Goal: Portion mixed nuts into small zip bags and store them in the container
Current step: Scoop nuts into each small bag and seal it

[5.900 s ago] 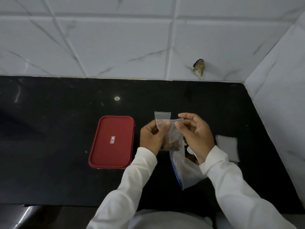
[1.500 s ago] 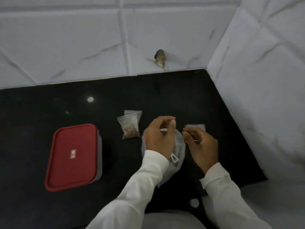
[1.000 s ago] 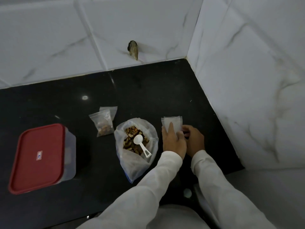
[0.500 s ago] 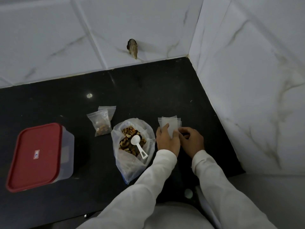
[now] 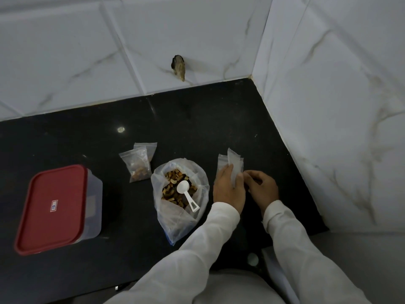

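A large clear bag of mixed nuts (image 5: 178, 194) lies open on the black counter with a white scoop (image 5: 186, 194) resting in it. Two small filled zip bags (image 5: 139, 164) lie behind it to the left. A clear container with a red lid (image 5: 51, 208) stands at the left. To the right of the nut bag lies a small stack of empty zip bags (image 5: 232, 163). My left hand (image 5: 228, 189) pinches one empty bag and lifts its end off the stack. My right hand (image 5: 260, 188) sits beside it with curled fingers at the bags' near edge.
White marble-tiled walls close the counter at the back and on the right (image 5: 328, 128). A brown lump (image 5: 179, 67) sticks out of the back wall. The counter's front edge (image 5: 87, 292) runs along the bottom.
The filled bag I held earlier now lies on the counter by the other one. Both hands went to the empty bags, and one bag is now lifted off the stack.
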{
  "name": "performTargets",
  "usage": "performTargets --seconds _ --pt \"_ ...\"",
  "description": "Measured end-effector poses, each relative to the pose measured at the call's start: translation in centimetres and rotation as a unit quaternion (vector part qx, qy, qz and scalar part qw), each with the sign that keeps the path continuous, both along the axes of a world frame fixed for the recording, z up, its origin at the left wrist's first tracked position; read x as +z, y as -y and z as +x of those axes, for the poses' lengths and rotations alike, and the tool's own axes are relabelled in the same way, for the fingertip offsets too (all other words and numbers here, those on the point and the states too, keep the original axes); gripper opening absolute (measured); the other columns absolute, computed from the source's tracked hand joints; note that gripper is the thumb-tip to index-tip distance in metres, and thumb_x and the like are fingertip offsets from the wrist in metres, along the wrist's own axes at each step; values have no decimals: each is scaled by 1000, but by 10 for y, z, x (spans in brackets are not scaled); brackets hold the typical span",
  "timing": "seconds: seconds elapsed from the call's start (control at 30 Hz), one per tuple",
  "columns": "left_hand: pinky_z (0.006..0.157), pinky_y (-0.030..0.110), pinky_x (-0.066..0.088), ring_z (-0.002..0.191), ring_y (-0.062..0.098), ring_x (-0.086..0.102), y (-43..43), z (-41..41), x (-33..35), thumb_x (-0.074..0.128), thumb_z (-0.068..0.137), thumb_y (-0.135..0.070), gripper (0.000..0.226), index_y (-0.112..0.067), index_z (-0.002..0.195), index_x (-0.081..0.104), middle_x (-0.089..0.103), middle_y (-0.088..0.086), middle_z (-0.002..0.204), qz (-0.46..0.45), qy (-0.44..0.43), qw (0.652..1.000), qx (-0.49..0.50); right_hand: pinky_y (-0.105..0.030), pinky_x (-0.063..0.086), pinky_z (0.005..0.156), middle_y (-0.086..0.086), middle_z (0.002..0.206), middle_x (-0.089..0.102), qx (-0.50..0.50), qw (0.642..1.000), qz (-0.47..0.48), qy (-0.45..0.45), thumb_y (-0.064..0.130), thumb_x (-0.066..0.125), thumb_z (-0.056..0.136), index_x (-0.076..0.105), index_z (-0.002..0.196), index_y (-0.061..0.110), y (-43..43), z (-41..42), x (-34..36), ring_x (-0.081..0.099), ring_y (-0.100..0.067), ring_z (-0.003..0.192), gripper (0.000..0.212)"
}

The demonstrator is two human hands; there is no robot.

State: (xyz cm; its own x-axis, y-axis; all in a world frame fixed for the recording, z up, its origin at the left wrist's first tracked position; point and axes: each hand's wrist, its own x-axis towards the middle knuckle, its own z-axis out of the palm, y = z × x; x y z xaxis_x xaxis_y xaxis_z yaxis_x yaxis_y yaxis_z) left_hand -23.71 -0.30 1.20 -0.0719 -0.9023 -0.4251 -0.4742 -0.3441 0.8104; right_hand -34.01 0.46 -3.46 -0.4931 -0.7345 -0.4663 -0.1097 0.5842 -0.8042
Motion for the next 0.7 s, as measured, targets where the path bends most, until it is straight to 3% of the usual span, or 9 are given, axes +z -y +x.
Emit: performTargets --seconds 0.07,0.17,0.23,0.33,0.47,0.6,0.7 --pt "110 29 40 134 12 44 0 6 5 49 101 -24 40 -23 141 47 45 -4 147 -43 -2 999 15 -35 51 92 10 104 65 -37 999 -11 -12 30 65 90 65 102 31 -1 1 6 61 -11 101 12" --pt "78 4 43 112 0 53 2 19 16 54 99 -20 31 -27 129 58 56 -13 129 -34 -76 995 57 -34 51 91 9 114 62 -67 996 -52 -17 38 67 88 61 121 27 -4 3 23 59 -10 104 36" --pt "68 1 43 100 -3 56 4 31 25 57 97 -17 24 -26 118 65 60 -18 114 -32 -130 988 83 -36 53 90 10 117 62 -61 994 -85 25 46 67 85 57 126 30 -5 6 39 60 -10 106 45" --pt "72 6 47 96 -3 60 4 56 37 59 95 -12 19 -24 107 69 64 -19 103 -55 -156 982 89 -35 55 86 10 112 66 -39 989 -112 92 48 68 84 63 117 33 -5 16 62 63 -10 103 37" --pt "82 18 52 94 5 65 4 98 46 59 93 -5 24 -25 93 71 70 -9 98 -83 -151 979 111 -28 55 76 7 91 72 -8 986 -140 86 32 70 86 71 97 28 -6 43 84 68 -9 88 12" --pt "78 18 50 83 2 67 6 141 51 60 90 1 28 -24 84 72 72 -12 90 -87 -166 971 151 -23 53 70 2 82 73 61 984 -136 98 24 70 86 73 92 20 -6 78 95 69 -9 78 7" --pt "85 22 50 99 5 62 4 171 47 68 88 -13 19 -32 89 70 63 -21 99 -114 -75 977 166 -19 52 69 6 81 73 83 984 -138 72 26 71 86 72 91 22 -5 108 98 69 -7 79 6"
